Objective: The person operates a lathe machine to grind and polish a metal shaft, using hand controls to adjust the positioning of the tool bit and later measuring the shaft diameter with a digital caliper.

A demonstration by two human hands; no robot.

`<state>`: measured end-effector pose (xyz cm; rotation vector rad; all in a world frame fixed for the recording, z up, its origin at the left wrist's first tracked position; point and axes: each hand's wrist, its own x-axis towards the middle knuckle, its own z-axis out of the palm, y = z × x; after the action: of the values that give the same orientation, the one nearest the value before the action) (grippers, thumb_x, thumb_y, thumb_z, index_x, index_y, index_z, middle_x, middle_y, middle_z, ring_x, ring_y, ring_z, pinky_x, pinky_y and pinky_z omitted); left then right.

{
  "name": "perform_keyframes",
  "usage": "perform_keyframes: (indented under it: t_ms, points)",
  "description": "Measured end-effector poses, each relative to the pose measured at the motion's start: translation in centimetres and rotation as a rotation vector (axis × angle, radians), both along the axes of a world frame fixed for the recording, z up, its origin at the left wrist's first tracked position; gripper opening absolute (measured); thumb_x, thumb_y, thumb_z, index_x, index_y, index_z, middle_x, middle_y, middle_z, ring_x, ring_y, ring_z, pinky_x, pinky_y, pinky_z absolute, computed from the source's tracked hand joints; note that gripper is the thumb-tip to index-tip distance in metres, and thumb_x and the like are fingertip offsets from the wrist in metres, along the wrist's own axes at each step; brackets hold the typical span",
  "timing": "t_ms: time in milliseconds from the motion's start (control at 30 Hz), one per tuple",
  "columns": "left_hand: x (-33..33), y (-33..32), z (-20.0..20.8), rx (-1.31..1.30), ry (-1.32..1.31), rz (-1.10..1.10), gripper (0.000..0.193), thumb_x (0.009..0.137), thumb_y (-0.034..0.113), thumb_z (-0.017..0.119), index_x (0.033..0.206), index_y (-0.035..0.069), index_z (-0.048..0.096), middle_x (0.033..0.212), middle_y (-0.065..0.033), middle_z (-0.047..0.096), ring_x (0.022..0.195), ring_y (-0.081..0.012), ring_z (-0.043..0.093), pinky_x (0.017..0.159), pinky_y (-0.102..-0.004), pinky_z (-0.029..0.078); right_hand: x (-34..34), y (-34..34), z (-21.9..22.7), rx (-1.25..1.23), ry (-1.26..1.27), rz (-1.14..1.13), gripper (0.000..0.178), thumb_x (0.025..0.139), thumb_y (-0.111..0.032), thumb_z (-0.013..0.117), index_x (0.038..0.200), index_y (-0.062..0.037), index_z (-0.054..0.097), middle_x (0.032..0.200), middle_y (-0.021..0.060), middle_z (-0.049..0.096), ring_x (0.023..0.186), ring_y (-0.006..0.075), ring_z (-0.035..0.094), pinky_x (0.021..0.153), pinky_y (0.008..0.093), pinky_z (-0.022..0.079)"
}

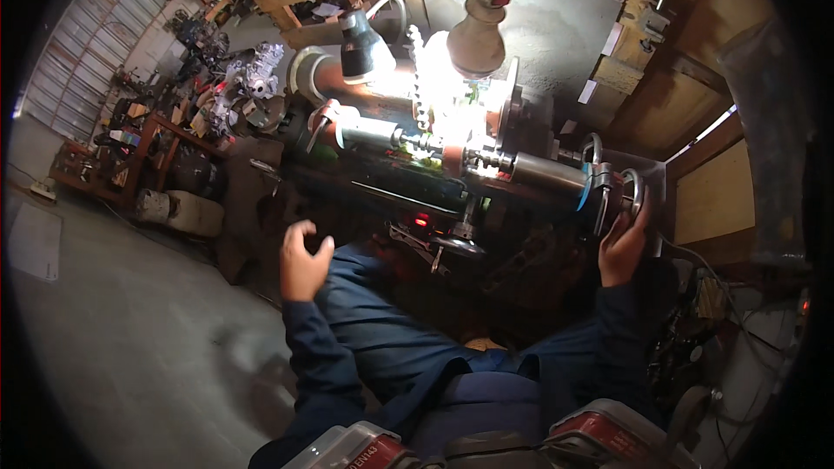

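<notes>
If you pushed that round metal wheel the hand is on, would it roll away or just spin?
Probably just spin. The handwheel looks fixed on the end of the lathe, so it likely turns in place rather than rolling off. It looks like stiff, bare metal, so it may feel hard and a bit slippery. The right hand rests on its rim; the left hand hangs free.

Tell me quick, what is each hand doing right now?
Left hand: open, fingers loosely curled, holding nothing, raised in the air.
Right hand: closed on the round metal handwheel at the end of the lathe.
</notes>
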<state>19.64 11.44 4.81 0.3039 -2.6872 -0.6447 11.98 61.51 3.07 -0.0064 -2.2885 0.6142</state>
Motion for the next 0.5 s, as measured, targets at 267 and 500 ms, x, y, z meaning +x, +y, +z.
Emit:
perform_keyframes:
  t_ms: [267,500]
  points:
    - [-21.5,-1.8,2.9,0.025,0.168,-0.154,0.039,0.093,0.031,0.057,0.117,0.0,0.059,0.122,-0.0204,0.059,0.112,-0.0338,0.058,0.094,-0.0378,0.045,-1.9,-1.8,0.2,-0.156,0.071,-0.022,0.037,0.098,-0.012,0.044,0.131,0.0028,0.046,0.122,0.024,0.059,0.111,0.0394,0.059,0.089,0.0415,0.05]
    - [-24.3,-2.8,1.1,0.033,0.001,-0.098,0.048,0.096,0.033,0.049,0.136,0.005,0.048,0.131,-0.0175,0.055,0.119,-0.0292,0.055,0.099,-0.0372,0.042,-2.5,-1.1,2.6,-0.239,-0.062,-0.017,0.03,0.099,-0.013,0.046,0.127,-0.0042,0.053,0.107,0.0218,0.066,0.1,0.0381,0.064,0.079,0.0409,0.053]
